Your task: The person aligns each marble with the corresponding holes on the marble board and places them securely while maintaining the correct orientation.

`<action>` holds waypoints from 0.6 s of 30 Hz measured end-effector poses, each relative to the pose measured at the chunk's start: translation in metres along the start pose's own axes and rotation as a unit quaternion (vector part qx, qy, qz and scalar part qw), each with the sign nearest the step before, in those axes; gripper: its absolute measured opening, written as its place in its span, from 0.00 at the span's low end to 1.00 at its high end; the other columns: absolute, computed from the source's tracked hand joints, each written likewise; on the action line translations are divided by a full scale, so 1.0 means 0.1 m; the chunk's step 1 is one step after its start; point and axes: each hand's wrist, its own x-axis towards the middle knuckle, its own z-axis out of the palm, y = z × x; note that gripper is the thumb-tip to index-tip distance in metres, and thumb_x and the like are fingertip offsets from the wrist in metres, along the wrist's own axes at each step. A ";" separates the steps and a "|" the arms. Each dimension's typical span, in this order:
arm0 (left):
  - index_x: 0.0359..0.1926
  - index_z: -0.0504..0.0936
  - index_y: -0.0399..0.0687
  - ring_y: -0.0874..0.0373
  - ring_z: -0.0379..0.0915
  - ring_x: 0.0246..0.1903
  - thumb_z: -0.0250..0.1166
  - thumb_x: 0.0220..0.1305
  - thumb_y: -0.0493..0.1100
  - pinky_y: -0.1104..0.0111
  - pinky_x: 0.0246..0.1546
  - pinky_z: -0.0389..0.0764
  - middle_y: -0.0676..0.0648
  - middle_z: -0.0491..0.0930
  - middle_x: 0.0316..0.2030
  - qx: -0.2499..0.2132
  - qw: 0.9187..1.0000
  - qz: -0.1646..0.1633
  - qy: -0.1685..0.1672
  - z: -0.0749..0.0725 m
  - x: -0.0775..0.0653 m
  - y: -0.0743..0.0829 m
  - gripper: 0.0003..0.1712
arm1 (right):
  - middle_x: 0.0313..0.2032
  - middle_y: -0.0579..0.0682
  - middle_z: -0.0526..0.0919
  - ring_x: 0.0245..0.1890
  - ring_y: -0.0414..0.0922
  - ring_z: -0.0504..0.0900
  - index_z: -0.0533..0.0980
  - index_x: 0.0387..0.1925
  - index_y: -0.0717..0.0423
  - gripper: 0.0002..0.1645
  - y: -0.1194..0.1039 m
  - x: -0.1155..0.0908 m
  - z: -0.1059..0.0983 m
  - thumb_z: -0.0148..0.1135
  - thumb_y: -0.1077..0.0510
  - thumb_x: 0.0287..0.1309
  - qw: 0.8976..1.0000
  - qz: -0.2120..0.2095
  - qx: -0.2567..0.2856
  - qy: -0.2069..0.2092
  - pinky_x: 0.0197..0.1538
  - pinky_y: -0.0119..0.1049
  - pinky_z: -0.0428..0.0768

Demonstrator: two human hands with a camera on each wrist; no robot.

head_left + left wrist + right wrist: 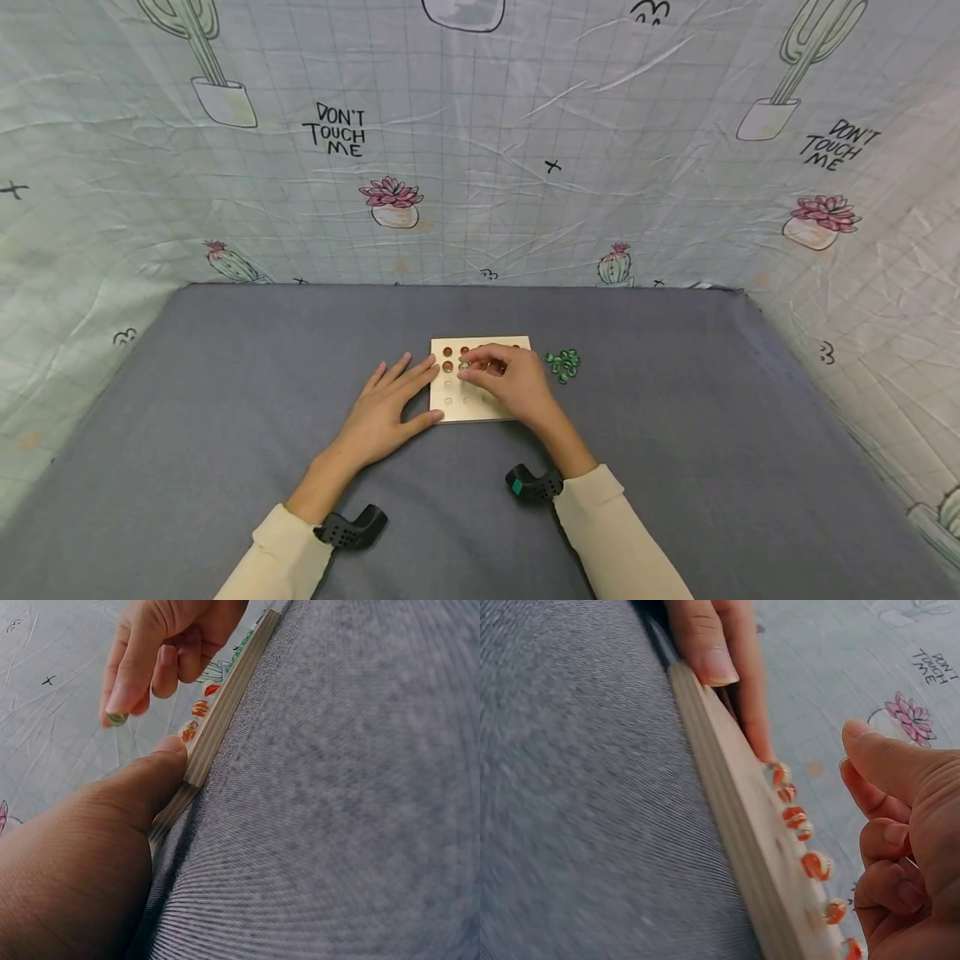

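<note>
Grey cloth (300, 367) bears the board (457, 392) before cactus-printed, perhaps plastic, sheeting (480, 133).

Board (457, 411)'s midway-ish between the side edges of the table (225, 375), marbles (447, 367) in its back rows, loose pile (564, 363) just off its right edge, left hand (381, 417) on its left one, right hand (512, 382) above.

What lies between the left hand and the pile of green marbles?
The wooden board with orange marbles lies there, and the right hand is above it; the head view shows this.
</note>
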 end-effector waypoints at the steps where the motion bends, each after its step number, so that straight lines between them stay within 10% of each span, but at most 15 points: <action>1: 0.70 0.65 0.49 0.45 0.48 0.70 0.61 0.63 0.61 0.46 0.68 0.42 0.50 0.61 0.69 0.000 1.000 -0.001 -0.001 0.00 0.00 -0.01 0.40 | 0.24 0.39 0.80 0.19 0.40 0.71 0.85 0.35 0.46 0.09 0.01 0.00 0.02 0.72 0.50 0.51 1.000 -0.001 0.001 -0.003 0.21 0.31 0.69; 18: 0.71 0.64 0.50 0.45 0.48 0.70 0.61 0.63 0.62 0.46 0.68 0.42 0.51 0.60 0.70 0.003 1.000 0.000 -0.002 0.00 0.01 -0.04 0.40 | 0.20 0.39 0.77 0.18 0.36 0.69 0.85 0.38 0.51 0.09 0.06 0.00 0.22 0.71 0.55 0.53 0.997 -0.045 -0.056 -0.013 0.21 0.31 0.69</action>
